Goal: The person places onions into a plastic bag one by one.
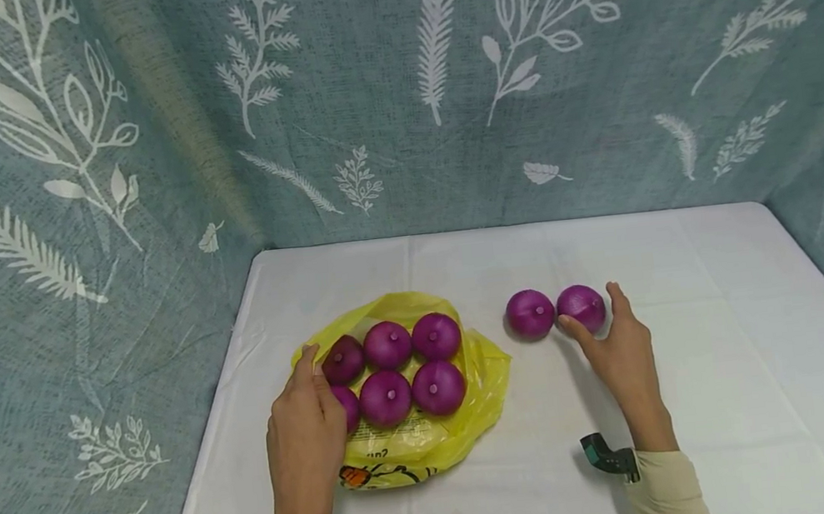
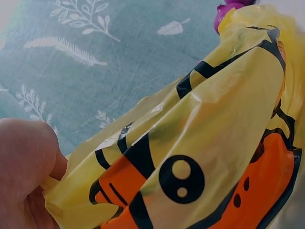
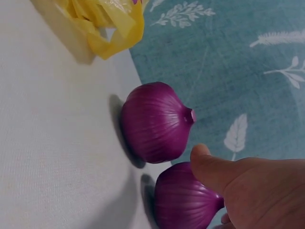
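Observation:
In the head view a yellow plastic bag (image 1: 470,448) lies with its mouth spread, and several purple onions (image 1: 386,398) sit inside in two rows. My left hand (image 1: 305,423) pinches the bag's left rim; the left wrist view shows the thumb and fingers on the printed yellow plastic (image 2: 209,124). To the right of the bag, two more onions stand side by side on the table, a left one (image 1: 530,314) and a right one (image 1: 585,306). My right hand (image 1: 626,356) has thumb and forefinger spread around the right onion (image 3: 183,200), its thumb (image 3: 209,167) close to it.
A white cloth covers the table (image 1: 732,357). Behind it and at the sides hangs a blue-green curtain (image 1: 379,84) with white leaf prints. A dark wrist camera (image 1: 610,458) sticks out from the right sleeve (image 1: 666,490).

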### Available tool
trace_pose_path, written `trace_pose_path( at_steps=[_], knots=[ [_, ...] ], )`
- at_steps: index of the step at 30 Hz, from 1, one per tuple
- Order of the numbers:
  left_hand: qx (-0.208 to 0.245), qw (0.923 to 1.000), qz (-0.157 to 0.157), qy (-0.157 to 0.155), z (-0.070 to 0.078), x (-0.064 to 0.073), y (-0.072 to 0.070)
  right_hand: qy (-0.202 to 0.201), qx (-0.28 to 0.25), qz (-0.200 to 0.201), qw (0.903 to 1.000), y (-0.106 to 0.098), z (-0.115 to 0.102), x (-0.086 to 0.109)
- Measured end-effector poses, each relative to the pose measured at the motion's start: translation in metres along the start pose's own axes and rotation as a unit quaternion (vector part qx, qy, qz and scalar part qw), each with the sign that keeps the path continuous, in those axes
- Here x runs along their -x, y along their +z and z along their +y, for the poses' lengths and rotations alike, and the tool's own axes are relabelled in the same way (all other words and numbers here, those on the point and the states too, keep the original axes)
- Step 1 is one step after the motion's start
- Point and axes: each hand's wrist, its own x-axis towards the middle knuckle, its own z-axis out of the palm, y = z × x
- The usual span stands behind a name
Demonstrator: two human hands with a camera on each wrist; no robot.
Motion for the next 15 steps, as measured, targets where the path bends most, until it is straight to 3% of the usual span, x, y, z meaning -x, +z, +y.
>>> trace_pose_path(
  at_steps=[15],
  knots=[
    [0.005, 0.9999, 0.012, 0.0, 0.0, 0.0007, -0.0001, 0.001, -0.005, -0.011, 0.9999, 0.0041, 0.0043, -0.0036]
  ],
)
